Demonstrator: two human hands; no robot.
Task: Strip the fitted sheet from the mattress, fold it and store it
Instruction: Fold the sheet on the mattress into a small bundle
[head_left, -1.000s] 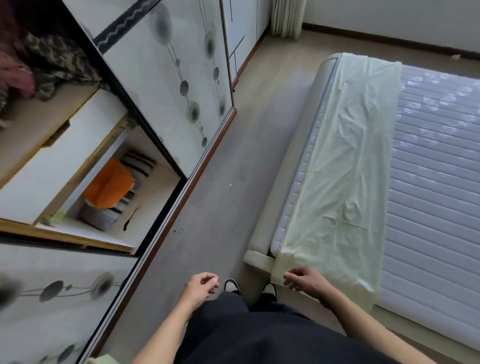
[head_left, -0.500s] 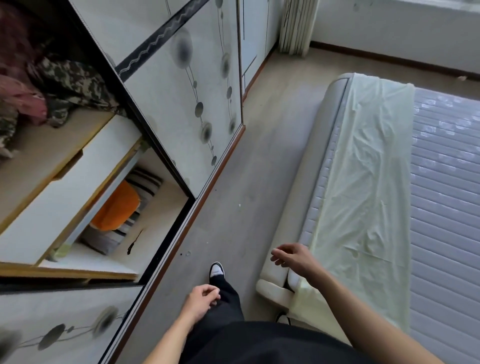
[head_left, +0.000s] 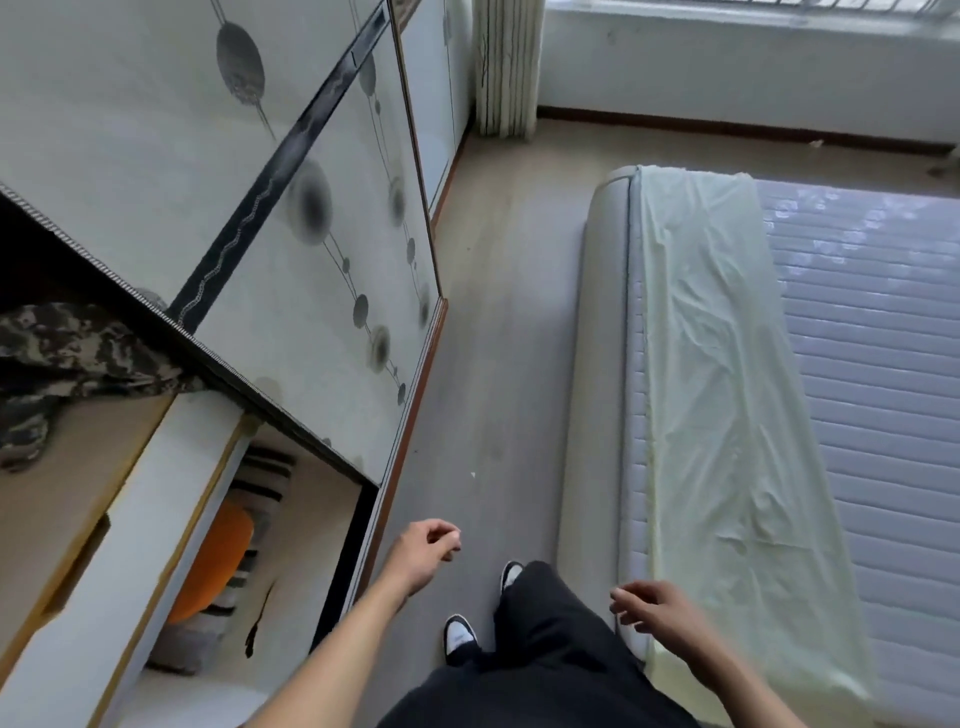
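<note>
Hands empty: right hand (head_left: 652, 608) loosely open just beside the pale yellow fitted sheet (head_left: 727, 415), folded lengthwise along the mattress (head_left: 872, 364); left hand (head_left: 423, 551) loosely curled. Best: pinch both near corners, fold evenly

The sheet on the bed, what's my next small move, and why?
Probably take hold of the near end of the sheet with your right hand. It lies folded in a long strip along the mattress edge, and both hands are empty.
</note>
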